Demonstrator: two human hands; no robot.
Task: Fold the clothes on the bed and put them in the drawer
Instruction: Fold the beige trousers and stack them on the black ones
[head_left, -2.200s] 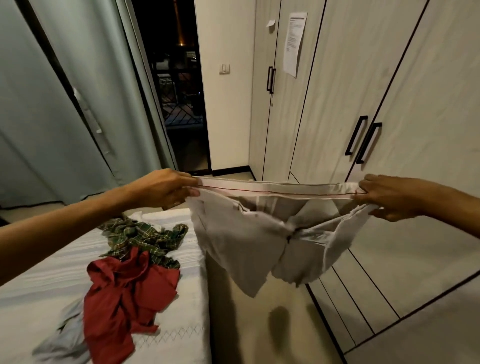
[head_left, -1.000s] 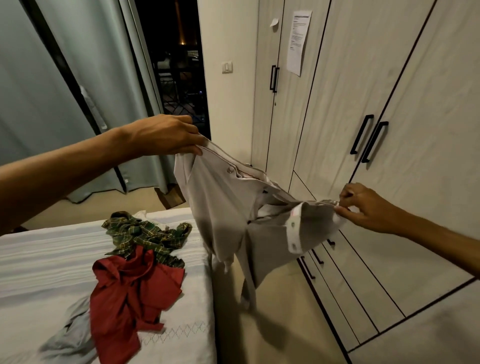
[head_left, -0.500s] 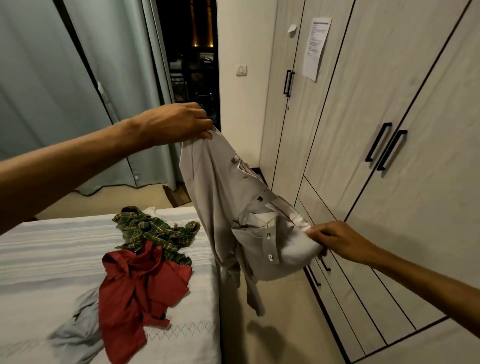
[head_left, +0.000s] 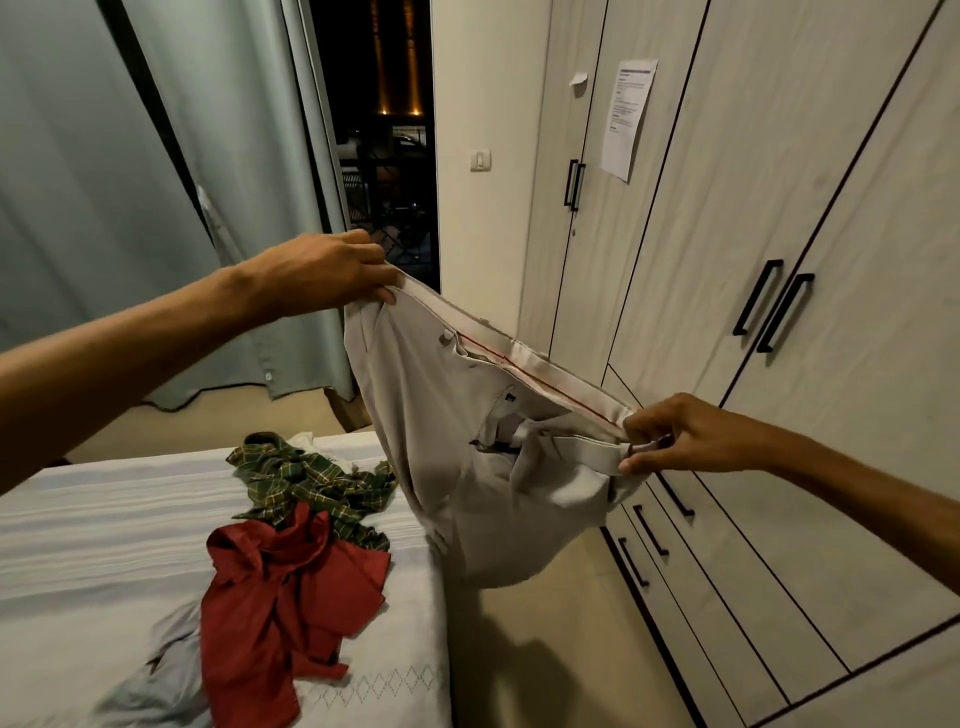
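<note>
Printed sheet (head_left: 627, 117) on wardrobe door: text illegible

Person, seen from own head: two bare forearms entering from the lower left and lower right, no sleeve on either, left hand (head_left: 317, 273) and right hand (head_left: 685, 439) both bare, wrists and fingers unadorned, short trimmed fingernails.

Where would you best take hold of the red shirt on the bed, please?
Probably at the collar end of the red shirt, nearest the green plaid shirt, reaching from above. It lies crumpled on the bed, partly over the plaid one, so lifting there should let it hang straight.
</note>
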